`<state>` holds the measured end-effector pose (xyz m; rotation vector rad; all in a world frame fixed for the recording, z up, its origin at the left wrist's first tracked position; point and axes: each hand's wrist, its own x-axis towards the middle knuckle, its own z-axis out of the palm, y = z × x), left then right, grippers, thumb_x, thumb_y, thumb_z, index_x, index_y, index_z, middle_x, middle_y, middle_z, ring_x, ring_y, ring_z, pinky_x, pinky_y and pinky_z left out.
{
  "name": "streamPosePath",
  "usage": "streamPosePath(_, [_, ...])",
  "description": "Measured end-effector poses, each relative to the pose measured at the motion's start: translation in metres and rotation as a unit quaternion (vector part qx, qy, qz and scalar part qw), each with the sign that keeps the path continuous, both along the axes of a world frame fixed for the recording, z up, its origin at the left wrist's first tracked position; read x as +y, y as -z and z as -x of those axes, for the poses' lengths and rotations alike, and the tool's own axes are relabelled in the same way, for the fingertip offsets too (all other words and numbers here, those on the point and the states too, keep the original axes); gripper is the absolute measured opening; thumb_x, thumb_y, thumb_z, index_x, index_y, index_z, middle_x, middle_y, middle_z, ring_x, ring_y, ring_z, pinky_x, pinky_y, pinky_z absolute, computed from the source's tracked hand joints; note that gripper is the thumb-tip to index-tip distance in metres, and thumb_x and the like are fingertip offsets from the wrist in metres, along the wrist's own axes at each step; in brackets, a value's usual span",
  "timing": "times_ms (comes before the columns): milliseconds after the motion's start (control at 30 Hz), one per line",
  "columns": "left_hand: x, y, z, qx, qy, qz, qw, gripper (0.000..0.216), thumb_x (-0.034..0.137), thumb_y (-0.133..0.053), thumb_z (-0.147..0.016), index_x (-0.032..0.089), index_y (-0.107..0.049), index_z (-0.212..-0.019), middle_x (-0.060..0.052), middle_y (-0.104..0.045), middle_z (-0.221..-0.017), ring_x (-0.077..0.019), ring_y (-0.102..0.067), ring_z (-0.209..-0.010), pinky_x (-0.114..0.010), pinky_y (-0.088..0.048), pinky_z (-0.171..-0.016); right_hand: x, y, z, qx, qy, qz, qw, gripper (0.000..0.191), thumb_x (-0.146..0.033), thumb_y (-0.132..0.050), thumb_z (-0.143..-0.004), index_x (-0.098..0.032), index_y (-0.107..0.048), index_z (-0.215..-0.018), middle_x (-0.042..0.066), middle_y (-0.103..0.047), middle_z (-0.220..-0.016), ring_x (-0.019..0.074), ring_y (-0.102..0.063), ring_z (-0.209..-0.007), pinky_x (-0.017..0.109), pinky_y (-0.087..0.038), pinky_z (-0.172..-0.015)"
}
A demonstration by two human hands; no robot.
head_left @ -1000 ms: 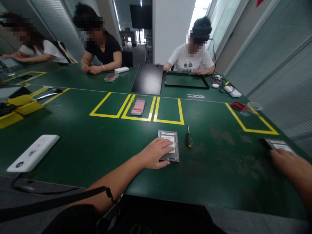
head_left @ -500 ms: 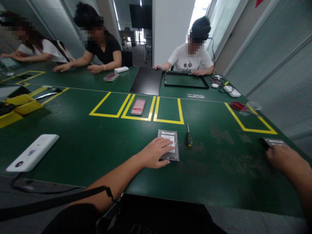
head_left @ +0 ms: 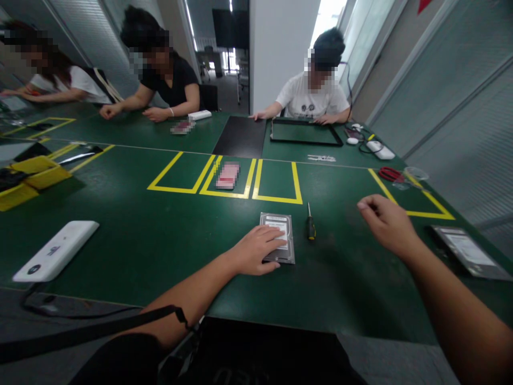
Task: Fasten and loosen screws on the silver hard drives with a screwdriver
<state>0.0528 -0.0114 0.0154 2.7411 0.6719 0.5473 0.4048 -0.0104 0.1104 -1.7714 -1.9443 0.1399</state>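
Note:
My left hand (head_left: 258, 250) lies flat on a hard drive (head_left: 288, 251), fingers stretched out and spread over its white label. Just right of that drive, a screwdriver (head_left: 311, 229) with a dark and yellow handle rests on the table, its tip pointing away from me. My right hand (head_left: 387, 222) is raised over the table, right of the screwdriver, with its fingers curled in and nothing visible in them. At the right edge lies a second drive-like metal unit (head_left: 467, 251) with a white label, apart from my right hand.
Yellow tape outlines (head_left: 276, 200) mark the green table (head_left: 180, 235); a pink phone-like item (head_left: 227, 175) lies inside one. A white power bank-like device (head_left: 56, 251) and yellow bins (head_left: 46, 172) stand left. Across sit several people, one beside a black panel (head_left: 240, 136) and black frame (head_left: 306, 133).
My right hand has let go of the metal unit at the right and moved left, above the table. My left hand has stayed on the hard drive.

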Motion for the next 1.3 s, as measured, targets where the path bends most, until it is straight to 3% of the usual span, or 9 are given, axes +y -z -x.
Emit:
streamPosePath(200, [0.000,-0.001,0.001,-0.006,0.003,-0.001,1.000,0.060,0.045,-0.063,-0.085,0.020,-0.051,-0.138,-0.014,-0.048,-0.149,-0.0311,-0.043,-0.138,-0.051,-0.032,-0.116,-0.008,-0.002,0.075,0.112,-0.123,-0.002,0.986,0.028,-0.049,-0.050,-0.096,-0.024,-0.059,-0.088,0.003,-0.058,-0.080,0.0197,-0.053,-0.074,0.032,-0.038,-0.069])
streamPosePath(367, [0.001,0.000,0.002,-0.025,0.015,0.005,1.000,0.060,0.046,-0.063,-0.084,0.019,-0.053,-0.137,-0.014,-0.052,-0.144,-0.0311,-0.046,-0.135,-0.050,-0.033,-0.115,-0.011,0.016,0.114,0.212,-0.156,0.033,0.964,0.029,-0.051,-0.053,-0.095,-0.024,-0.060,-0.086,0.001,-0.059,-0.078,0.0180,-0.053,-0.072,0.032,-0.041,-0.067])
streamPosePath(500, [0.002,0.000,0.002,-0.083,-0.001,-0.008,0.996,0.047,0.039,-0.061,-0.087,0.017,-0.058,-0.129,-0.013,-0.062,-0.131,-0.0278,-0.054,-0.125,-0.047,-0.040,-0.110,-0.013,0.035,0.134,0.304,-0.187,0.074,0.931,0.033,-0.054,-0.055,-0.094,-0.023,-0.059,-0.083,0.001,-0.058,-0.077,0.0160,-0.052,-0.071,0.030,-0.041,-0.065])
streamPosePath(667, [0.002,0.002,0.001,-0.232,-0.129,-0.076,0.961,0.013,0.026,-0.057,-0.093,0.017,-0.065,-0.099,-0.007,-0.071,-0.093,-0.0190,-0.064,-0.087,-0.036,-0.051,-0.082,-0.012,0.057,0.145,0.361,-0.204,0.088,0.906,0.035,-0.052,-0.058,-0.092,-0.019,-0.059,-0.080,0.001,-0.055,-0.075,0.0137,-0.049,-0.069,0.026,-0.039,-0.062])
streamPosePath(767, [0.002,0.001,0.002,-0.291,-0.166,-0.128,0.934,0.006,0.020,-0.062,-0.090,0.017,-0.066,-0.094,-0.005,-0.071,-0.085,-0.0173,-0.062,-0.078,-0.033,-0.049,-0.073,-0.012,0.064,0.148,0.364,-0.218,0.088,0.901,0.035,-0.048,-0.058,-0.093,-0.016,-0.060,-0.080,0.001,-0.054,-0.074,0.0125,-0.048,-0.068,0.025,-0.037,-0.061])
streamPosePath(900, [0.002,-0.001,0.001,-0.305,-0.132,-0.141,0.932,0.017,0.021,-0.068,-0.088,0.017,-0.068,-0.105,-0.007,-0.073,-0.092,-0.0181,-0.064,-0.083,-0.034,-0.050,-0.076,-0.013,0.068,0.151,0.354,-0.238,0.084,0.900,0.033,-0.044,-0.058,-0.094,-0.014,-0.061,-0.080,0.001,-0.053,-0.073,0.0113,-0.047,-0.068,0.023,-0.036,-0.061])
streamPosePath(1033, [0.001,-0.003,-0.003,-0.322,-0.079,-0.102,0.938,0.019,0.018,-0.066,-0.090,0.018,-0.070,-0.108,-0.006,-0.076,-0.096,-0.0170,-0.068,-0.086,-0.033,-0.052,-0.080,-0.014,0.070,0.151,0.352,-0.261,0.092,0.894,0.032,-0.043,-0.058,-0.095,-0.014,-0.063,-0.082,0.002,-0.057,-0.077,0.0124,-0.049,-0.072,0.024,-0.037,-0.065])
streamPosePath(1300, [-0.003,-0.005,-0.010,-0.374,-0.106,-0.007,0.921,0.009,0.020,-0.071,-0.088,0.019,-0.076,-0.095,-0.005,-0.078,-0.087,-0.0158,-0.071,-0.078,-0.031,-0.054,-0.073,-0.014,0.073,0.151,0.419,-0.268,0.133,0.857,0.034,-0.044,-0.062,-0.092,-0.013,-0.061,-0.079,0.002,-0.056,-0.076,0.0123,-0.048,-0.070,0.024,-0.037,-0.065])
